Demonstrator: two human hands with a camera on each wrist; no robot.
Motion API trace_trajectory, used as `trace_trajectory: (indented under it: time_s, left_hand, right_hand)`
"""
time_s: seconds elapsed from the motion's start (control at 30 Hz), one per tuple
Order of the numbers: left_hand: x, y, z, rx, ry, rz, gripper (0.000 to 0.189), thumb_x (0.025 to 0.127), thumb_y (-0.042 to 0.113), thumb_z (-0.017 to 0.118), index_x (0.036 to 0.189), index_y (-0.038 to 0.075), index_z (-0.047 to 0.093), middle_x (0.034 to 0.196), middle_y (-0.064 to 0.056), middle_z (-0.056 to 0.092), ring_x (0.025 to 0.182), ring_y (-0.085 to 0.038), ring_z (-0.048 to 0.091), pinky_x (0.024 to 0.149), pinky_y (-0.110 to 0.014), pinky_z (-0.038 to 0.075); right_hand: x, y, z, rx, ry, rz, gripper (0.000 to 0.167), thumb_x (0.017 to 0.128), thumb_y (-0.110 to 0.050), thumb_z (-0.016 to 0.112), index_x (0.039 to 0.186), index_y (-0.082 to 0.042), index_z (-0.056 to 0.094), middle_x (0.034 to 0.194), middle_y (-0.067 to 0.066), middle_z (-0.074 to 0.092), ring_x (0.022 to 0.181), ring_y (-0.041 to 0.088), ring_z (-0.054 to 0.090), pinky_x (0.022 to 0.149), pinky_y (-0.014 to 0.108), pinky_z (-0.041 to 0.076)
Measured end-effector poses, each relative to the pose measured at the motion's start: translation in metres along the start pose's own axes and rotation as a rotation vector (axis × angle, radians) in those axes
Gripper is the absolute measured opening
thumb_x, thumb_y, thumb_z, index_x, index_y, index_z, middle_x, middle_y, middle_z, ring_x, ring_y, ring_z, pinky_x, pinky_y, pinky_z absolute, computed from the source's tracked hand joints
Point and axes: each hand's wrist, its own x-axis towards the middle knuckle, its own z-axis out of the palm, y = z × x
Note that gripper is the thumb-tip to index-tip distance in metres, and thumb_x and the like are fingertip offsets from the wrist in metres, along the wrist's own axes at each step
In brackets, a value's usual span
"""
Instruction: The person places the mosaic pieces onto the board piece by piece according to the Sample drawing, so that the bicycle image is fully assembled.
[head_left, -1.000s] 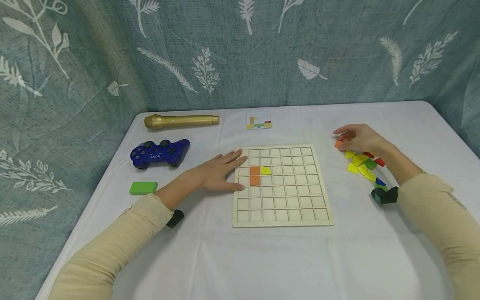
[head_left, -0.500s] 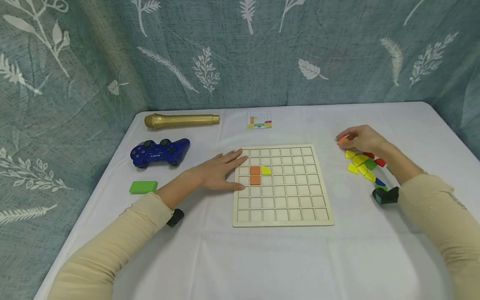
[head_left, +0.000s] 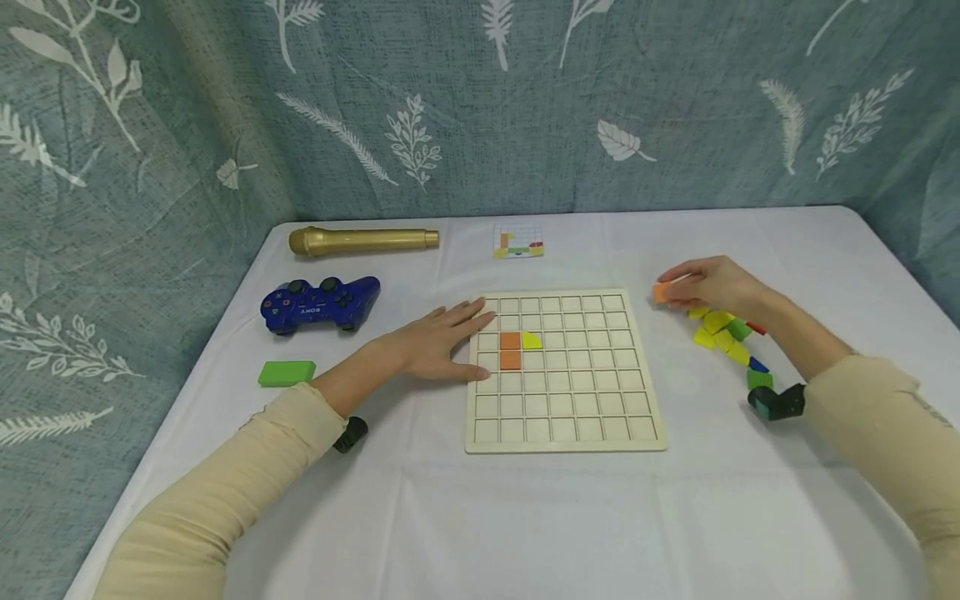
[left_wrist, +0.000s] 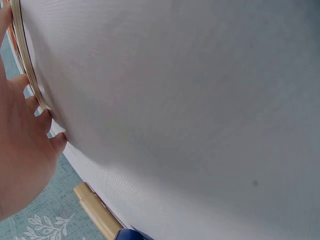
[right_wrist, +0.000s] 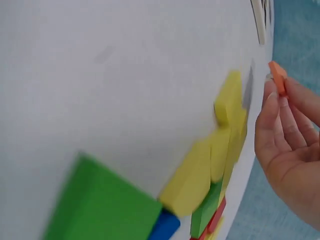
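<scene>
My right hand [head_left: 716, 283] pinches an orange square tile [right_wrist: 278, 78] between thumb and fingers, just right of the board's far right corner. Below that hand lies a loose group of yellow, green, red and blue tiles [head_left: 724, 340], partly hidden by it. My left hand [head_left: 431, 346] rests with spread, straight fingers on the left edge of a pale gridded board [head_left: 592, 400]. Two orange square tiles [head_left: 510, 351] sit one below the other in the board's squares. Beside the upper one is a yellow quarter-round tile [head_left: 532, 340].
A small pattern card [head_left: 517, 241] with coloured shapes lies behind the board. To the left are a gold microphone [head_left: 363, 241], a blue game controller [head_left: 320, 304] and a green block [head_left: 287, 373]. Patterned curtains stand behind and left of the white-covered table [head_left: 450, 533].
My right hand has drawn left and slightly nearer with the orange tile, away from the group of tiles. The left hand and the board have stayed put.
</scene>
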Motion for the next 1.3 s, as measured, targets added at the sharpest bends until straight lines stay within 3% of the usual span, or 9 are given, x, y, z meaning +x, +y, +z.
trace_trajectory:
  time_s: [0.3, 0.63, 0.97, 1.3]
  left_hand:
    - [0.000, 0.000, -0.001, -0.006, -0.010, -0.008, 0.092, 0.089, 0.068, 0.046, 0.155, 0.021, 0.003, 0.159, -0.001, -0.008, 0.144, -0.022, -0.004, 0.114, -0.046, 0.004]
    - [-0.002, -0.001, 0.000, -0.001, -0.046, -0.003, 0.094, 0.088, 0.070, 0.045, 0.155, 0.020, 0.003, 0.159, -0.002, -0.009, 0.144, -0.023, -0.002, 0.115, -0.045, 0.005]
    - [-0.002, 0.001, -0.005, 0.001, -0.032, 0.004, 0.093, 0.089, 0.068, 0.046, 0.155, 0.020, 0.003, 0.159, -0.002, -0.009, 0.144, -0.022, -0.002, 0.115, -0.045, 0.005]
    - [0.000, 0.001, -0.004, 0.012, -0.030, -0.011, 0.092, 0.089, 0.067, 0.046, 0.155, 0.020, 0.003, 0.159, -0.002, -0.008, 0.144, -0.022, -0.002, 0.115, -0.044, 0.005]
  right_hand:
    - [-0.008, -0.018, 0.031, 0.111, -0.103, -0.044, 0.038, 0.095, -0.008, 0.060, 0.129, 0.009, 0.052, 0.101, 0.010, 0.068, 0.086, 0.017, 0.068, 0.078, 0.032, 0.055]
    - [-0.009, -0.035, 0.069, 0.198, -0.210, -0.078, 0.037, 0.093, -0.006, 0.063, 0.125, 0.010, 0.054, 0.102, 0.013, 0.067, 0.086, 0.019, 0.068, 0.080, 0.034, 0.054]
    - [-0.014, -0.052, 0.108, 0.285, -0.307, -0.057, 0.032, 0.091, 0.001, 0.062, 0.122, 0.010, 0.055, 0.097, 0.014, 0.068, 0.083, 0.022, 0.068, 0.078, 0.034, 0.055]
    - [-0.022, -0.064, 0.140, 0.294, -0.346, -0.041, 0.026, 0.091, 0.003, 0.061, 0.117, 0.009, 0.060, 0.093, 0.015, 0.069, 0.079, 0.021, 0.068, 0.075, 0.033, 0.056]
